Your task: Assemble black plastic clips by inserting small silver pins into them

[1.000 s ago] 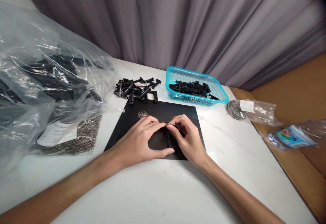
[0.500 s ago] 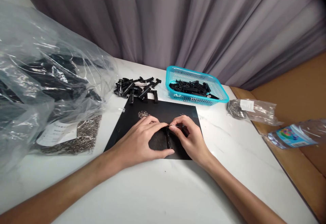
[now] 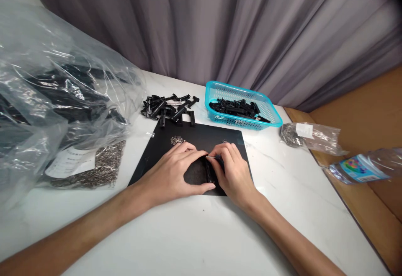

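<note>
Over a black mat, a narrow black plastic part is held lengthwise by my left hand, its index finger at the far end and its thumb at the near end. My right hand is closed in a pinch on a thin metal pin or tool, whose tip meets the far end of the part. The rest of that thin piece is hidden behind my right fingers. A small pile of metal springs or clips lies on the mat beyond my left hand, with a smaller cluster beyond my right.
Loose black plastic parts are heaped behind the mat, and more lie in a blue basket. Large clear bags and a bag of small metal pieces stand left. Right are another small bag and a plastic bottle.
My right hand has shifted slightly left and turned, its fingers curling closer over the far end of the black part. My left hand stays nearly still.
</note>
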`<act>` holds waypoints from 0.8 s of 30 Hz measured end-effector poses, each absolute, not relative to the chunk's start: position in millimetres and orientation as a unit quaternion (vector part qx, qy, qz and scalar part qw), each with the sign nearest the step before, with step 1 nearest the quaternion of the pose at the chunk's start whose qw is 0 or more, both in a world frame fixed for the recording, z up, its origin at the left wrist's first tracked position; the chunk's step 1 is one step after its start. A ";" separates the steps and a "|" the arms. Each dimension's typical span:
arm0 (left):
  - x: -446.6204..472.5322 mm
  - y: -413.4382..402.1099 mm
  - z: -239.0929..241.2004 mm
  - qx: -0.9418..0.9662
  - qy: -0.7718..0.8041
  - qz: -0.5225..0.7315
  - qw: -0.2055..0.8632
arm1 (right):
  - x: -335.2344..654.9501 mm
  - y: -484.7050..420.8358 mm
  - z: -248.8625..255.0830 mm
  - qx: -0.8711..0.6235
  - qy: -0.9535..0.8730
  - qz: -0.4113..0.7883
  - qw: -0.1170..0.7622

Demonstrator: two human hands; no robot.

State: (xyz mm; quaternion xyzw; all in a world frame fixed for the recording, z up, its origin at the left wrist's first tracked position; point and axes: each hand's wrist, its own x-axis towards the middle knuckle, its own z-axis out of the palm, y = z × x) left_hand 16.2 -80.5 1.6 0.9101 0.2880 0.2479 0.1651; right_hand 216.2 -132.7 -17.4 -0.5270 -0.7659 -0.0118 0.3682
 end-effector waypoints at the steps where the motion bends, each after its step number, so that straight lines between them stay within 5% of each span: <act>1: 16.4 -80.5 1.9 0.911 0.287 0.247 0.165 | 216.0 -132.9 -16.7 -0.528 -0.767 -0.016 0.363; 9: 18.0 -80.5 0.7 0.908 0.291 0.251 0.167 | 217.1 -133.9 -11.2 -0.544 -0.762 0.026 0.350; 19: 17.0 -79.8 0.9 0.906 0.300 0.244 0.174 | 235.4 -131.7 -8.5 -0.538 -0.664 0.166 0.491; 24: 16.0 -80.5 0.0 0.906 0.299 0.242 0.179 | 234.8 -130.4 -9.1 -0.536 -0.673 0.171 0.480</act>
